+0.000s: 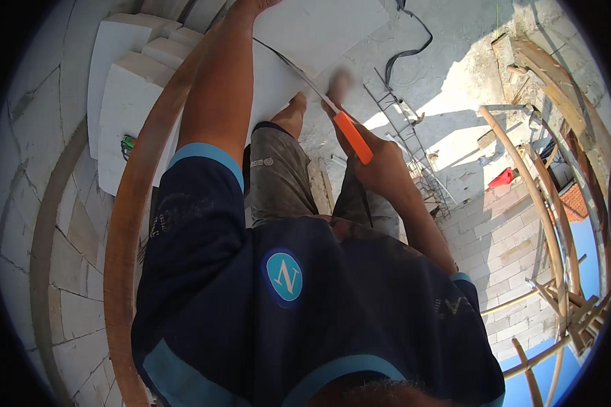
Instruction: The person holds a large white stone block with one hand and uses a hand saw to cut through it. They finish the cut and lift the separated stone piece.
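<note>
1. Nearest the camera was my dark blue shirt [387, 298], light blue at collar and cuffs; both my arms ran forward from it.
2. My right hand [381, 168] had its fingers curled closed round the grip of an orange-handled tool [352, 138]; no slack showed between them.
3. The tool's long axis slanted from that fist forward and leftward; its thin blade [302, 73] pointed past the pale slab [319, 30] toward my left forearm; whether it touched the slab, I could not tell; my right hand was the nearer.
4. My left hand [256, 4] was cut off by the upper edge; how open its fingers were, or what they held, I could not tell.
5. Containers I could not make out; white blocks [132, 88] stood leftward, a small green thing [127, 144] beside them.
</note>
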The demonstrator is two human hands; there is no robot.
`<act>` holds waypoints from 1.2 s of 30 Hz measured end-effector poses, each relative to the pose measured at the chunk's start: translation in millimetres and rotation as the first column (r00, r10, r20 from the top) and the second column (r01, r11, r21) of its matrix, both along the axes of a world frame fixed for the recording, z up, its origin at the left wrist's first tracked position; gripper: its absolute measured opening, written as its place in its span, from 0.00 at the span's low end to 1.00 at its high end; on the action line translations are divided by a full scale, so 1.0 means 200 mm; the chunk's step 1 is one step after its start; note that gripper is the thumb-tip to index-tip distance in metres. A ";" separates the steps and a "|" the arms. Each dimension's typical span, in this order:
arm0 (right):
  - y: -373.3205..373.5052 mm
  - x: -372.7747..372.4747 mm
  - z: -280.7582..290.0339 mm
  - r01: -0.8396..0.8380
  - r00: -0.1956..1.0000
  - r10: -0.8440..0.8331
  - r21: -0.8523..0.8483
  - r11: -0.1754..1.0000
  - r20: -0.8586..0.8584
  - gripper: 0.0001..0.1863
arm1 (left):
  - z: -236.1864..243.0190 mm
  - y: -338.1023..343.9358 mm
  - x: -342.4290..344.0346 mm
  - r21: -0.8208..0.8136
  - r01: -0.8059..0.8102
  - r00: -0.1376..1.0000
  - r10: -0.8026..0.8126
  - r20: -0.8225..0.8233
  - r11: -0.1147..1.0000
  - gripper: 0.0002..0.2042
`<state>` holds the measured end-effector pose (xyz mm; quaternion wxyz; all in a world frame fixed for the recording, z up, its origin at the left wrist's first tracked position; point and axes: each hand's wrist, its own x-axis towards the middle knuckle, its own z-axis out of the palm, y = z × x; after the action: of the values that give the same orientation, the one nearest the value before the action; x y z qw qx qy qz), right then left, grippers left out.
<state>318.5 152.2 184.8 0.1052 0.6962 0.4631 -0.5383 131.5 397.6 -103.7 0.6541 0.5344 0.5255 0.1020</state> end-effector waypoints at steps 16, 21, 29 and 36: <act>-0.09 0.10 0.35 0.071 0.997 -0.068 -0.129 0.989 0.031 0.28 | 0.11 -0.01 -0.06 -0.146 -0.046 0.994 0.031 -0.103 0.988 0.58; 0.15 0.02 -0.14 0.005 0.998 -0.007 -0.038 0.999 -0.059 0.27 | 0.00 0.00 0.05 0.011 0.029 0.997 -0.028 -0.077 1.000 0.58; -0.15 0.13 0.30 0.064 0.998 -0.064 -0.053 0.997 -0.013 0.38 | 0.04 0.00 -0.08 -0.048 -0.018 0.993 0.012 -0.119 0.999 0.56; 0.08 -0.01 -0.20 0.024 0.998 -0.025 -0.012 1.000 -0.052 0.26 | 0.04 0.00 0.01 -0.057 -0.010 1.000 0.009 -0.014 0.998 0.56</act>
<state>316.9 168.0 144.0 0.0907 0.6870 0.4538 -0.5602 133.6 397.7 -95.9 0.6650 0.5138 0.5350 0.0863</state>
